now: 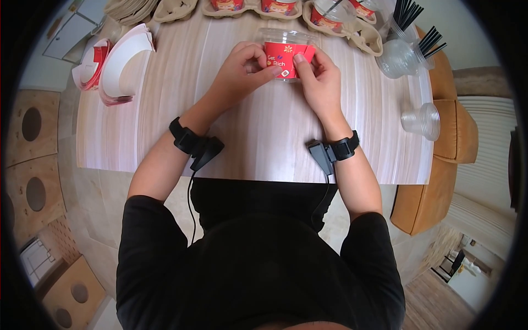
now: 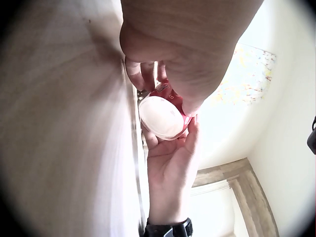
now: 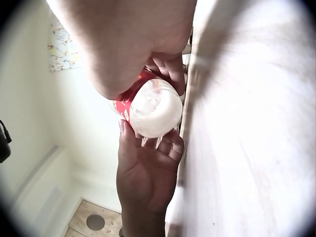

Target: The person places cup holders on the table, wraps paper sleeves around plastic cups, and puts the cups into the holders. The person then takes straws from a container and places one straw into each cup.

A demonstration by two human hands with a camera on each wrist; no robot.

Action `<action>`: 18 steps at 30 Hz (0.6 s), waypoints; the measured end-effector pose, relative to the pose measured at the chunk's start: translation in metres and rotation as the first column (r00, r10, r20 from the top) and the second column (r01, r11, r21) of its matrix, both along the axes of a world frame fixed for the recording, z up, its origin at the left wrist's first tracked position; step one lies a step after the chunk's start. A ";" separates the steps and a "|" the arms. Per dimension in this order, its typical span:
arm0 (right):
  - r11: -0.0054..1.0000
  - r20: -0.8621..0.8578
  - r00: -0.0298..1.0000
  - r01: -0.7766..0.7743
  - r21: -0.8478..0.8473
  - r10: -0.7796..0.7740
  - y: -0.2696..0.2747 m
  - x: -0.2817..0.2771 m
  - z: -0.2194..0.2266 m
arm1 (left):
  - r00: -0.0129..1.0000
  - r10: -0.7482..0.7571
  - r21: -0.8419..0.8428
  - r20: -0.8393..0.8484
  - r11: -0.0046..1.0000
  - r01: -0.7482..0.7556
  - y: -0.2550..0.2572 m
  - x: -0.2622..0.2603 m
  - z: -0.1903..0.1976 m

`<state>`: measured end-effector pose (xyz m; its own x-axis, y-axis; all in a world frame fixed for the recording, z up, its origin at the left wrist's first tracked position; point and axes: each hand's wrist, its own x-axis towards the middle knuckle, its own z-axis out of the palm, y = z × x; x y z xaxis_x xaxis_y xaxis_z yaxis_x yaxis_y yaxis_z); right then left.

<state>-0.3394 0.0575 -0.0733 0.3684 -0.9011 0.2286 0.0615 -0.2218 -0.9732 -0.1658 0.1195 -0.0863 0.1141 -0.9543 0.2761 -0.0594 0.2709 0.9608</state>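
Observation:
A clear plastic cup [image 1: 286,36] is wrapped in a red paper sleeve [image 1: 280,54] printed "Get Rich". It is tilted, with its rim away from me and its round base [image 3: 157,111] facing back in the wrist views. My left hand [image 1: 246,67] holds the left side, the thumb lying along the lower edge of the sleeve and the fingers curled by the cup. On the right side, my right hand [image 1: 323,82] grips the cup, its thumb pressing on the sleeve near a paper end. The far side of the cup is hidden.
Curved stacks of paper sleeves [image 1: 116,74] lie at the left. Along the back stand cardboard cup carriers [image 1: 254,10], some holding red-sleeved cups. To the right are black straws [image 1: 432,41] in a container, clear plastic lids [image 1: 397,59] and stacked clear cups [image 1: 422,122]. A brown seat [image 1: 454,132] borders the table.

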 end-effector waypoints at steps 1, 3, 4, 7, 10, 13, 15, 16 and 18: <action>1.000 -0.001 1.000 -0.001 0.000 0.001 0.000 0.000 0.000 | 1.000 0.001 -0.001 -0.003 1.000 -0.001 0.000 0.000 0.000; 1.000 -0.010 1.000 0.002 -0.021 -0.002 0.000 0.000 0.000 | 1.000 -0.003 0.016 -0.003 1.000 0.003 0.000 0.001 0.001; 1.000 -0.011 1.000 0.001 -0.020 -0.001 0.000 0.000 0.001 | 1.000 -0.008 0.032 -0.002 0.999 0.008 0.001 0.002 0.001; 0.999 -0.016 0.999 -0.029 -0.028 0.028 -0.001 0.000 0.001 | 0.999 0.004 0.041 0.042 0.999 -0.006 0.001 0.001 0.003; 1.000 -0.004 1.000 -0.014 -0.022 0.014 -0.001 0.001 -0.004 | 1.000 0.005 0.006 -0.006 1.000 -0.005 0.000 0.000 0.002; 0.998 0.038 0.998 -0.058 -0.037 0.059 -0.001 0.003 -0.006 | 0.999 0.026 0.031 0.043 0.999 -0.027 0.001 0.000 0.005; 0.997 -0.006 0.999 -0.033 -0.075 0.033 -0.001 0.003 -0.010 | 0.998 0.030 0.033 0.053 0.999 -0.031 0.001 0.001 0.006; 0.997 -0.006 0.999 -0.033 -0.075 0.032 0.000 0.003 -0.008 | 0.998 0.033 0.035 0.062 0.999 -0.036 0.001 0.001 0.006; 0.996 -0.015 0.999 -0.034 -0.081 0.033 0.001 0.003 -0.004 | 0.997 0.045 0.002 0.070 0.999 -0.045 0.000 0.001 0.002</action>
